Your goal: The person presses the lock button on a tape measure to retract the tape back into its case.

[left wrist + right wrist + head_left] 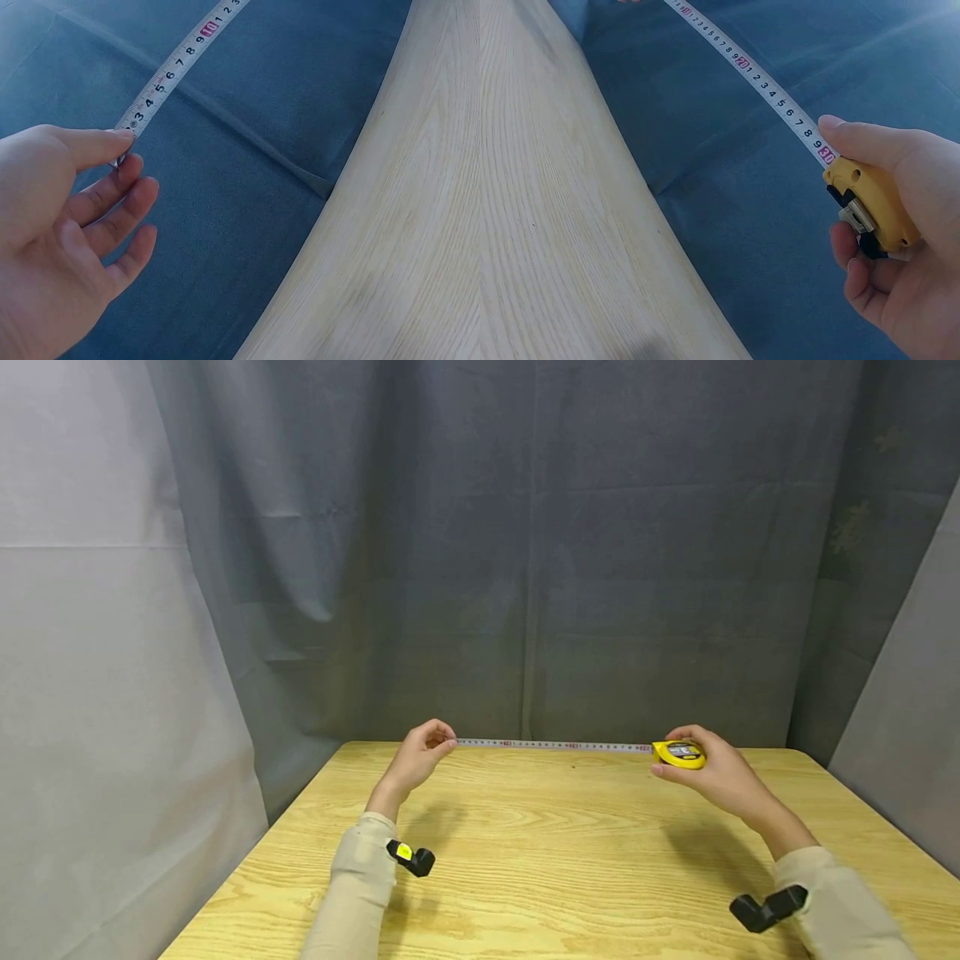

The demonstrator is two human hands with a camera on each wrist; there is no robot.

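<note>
**One tape, two hands, drawn out along the back of the counter**

A single tape measure is in play. Its case (679,754) is a rounded block of glossy yellow plastic with a dark label on its face and black and metal fittings at the mouth. The right hand (712,770) has its fingers and thumb curled around the case, holding it just above the far right part of the counter (570,860).

From the case runs one thin, flat blade (555,745), pale with fine black marks and red numerals. It is stretched straight and level along the far edge of the counter. The left hand (418,758) pinches its free end between thumb and forefinger; the other three fingers hang loosely curled below.

The counter is light wood with a strong wavy grain and a rounded corner. Behind it hangs a soft, matte grey-blue cloth backdrop (525,568), creased in long folds.

Both forearms wear beige sleeves, and each wrist carries one small black camera mount: two in all.
</note>
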